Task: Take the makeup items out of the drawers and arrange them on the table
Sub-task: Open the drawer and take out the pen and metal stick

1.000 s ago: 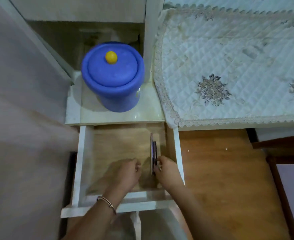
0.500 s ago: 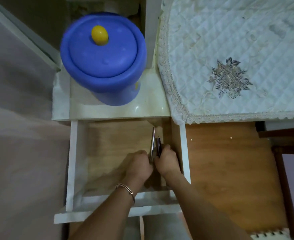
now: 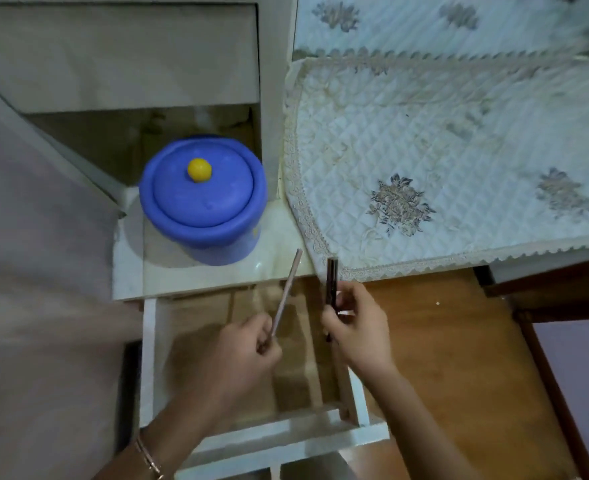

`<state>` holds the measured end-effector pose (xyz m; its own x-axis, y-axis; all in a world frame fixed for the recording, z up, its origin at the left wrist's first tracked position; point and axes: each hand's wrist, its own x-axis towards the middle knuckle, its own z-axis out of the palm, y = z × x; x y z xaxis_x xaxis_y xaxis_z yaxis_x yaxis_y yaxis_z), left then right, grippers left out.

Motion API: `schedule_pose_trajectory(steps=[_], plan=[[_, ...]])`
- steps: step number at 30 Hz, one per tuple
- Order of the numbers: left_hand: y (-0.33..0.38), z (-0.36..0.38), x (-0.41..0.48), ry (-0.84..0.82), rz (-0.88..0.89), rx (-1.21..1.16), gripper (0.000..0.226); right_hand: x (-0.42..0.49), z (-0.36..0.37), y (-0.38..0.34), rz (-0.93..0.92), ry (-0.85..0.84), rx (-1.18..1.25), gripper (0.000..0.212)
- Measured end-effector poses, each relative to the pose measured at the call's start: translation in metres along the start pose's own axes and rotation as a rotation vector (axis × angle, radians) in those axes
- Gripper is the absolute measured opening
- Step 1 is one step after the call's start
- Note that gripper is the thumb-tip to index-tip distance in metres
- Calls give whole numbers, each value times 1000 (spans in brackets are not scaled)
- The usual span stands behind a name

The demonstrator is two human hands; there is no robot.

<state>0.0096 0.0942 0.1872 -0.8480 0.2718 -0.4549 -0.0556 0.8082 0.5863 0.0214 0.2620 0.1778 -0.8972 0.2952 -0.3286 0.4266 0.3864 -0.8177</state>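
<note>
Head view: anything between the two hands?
Nothing: head view shows only bare drawer floor between the left hand, holding a thin stick, and the right hand, holding a dark tube.

Drawer [image 3: 147, 358] pulled out at lower centre, open from above, fenced by white side walls and a front rail. Above it, left hand [image 3: 248, 348] holding a thin pencil [image 3: 287, 289] slanted toward the ledge, right hand [image 3: 358, 327] holding a dark tube [image 3: 331, 282] upright, a gap between the two. Behind the drawer, a pale ledge [image 3: 168, 271] crowded by a blue lidded tub [image 3: 203, 199], with narrow strips free beside it, hemmed on the right by a vertical cabinet panel [image 3: 272, 81]. To the right, a broad quilted cloth [image 3: 459, 133], reachable from above; nearer, a brown wooden surface [image 3: 459, 358] beside the drawer. To the left, a plain wall [image 3: 43, 289] close in.
</note>
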Motion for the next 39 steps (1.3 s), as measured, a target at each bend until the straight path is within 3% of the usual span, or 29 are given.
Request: schedule_pose_trajectory(steps=[3,5,10,18,30,34,39], plan=[[36,-15,35,160,88,-142,10,32,-20,-18,-61,194,58,24],[63,-22,70,180,95,-188,5,65,-32,-25,-59,254,8,23],[98,-19,159,158,0,-188,10,145,-53,-32,-31,219,-158,29],[106,-9,213,104,-87,-139,23,210,-61,-22,-23,231,-309,27],[101,-2,194,170,-35,-187,14,208,-58,3,-106,225,-395,19],[85,-4,141,243,43,-180,17,163,-57,4,-211,263,-419,29],[8,10,43,233,148,21,17,57,-39,28,-346,55,-401,33]])
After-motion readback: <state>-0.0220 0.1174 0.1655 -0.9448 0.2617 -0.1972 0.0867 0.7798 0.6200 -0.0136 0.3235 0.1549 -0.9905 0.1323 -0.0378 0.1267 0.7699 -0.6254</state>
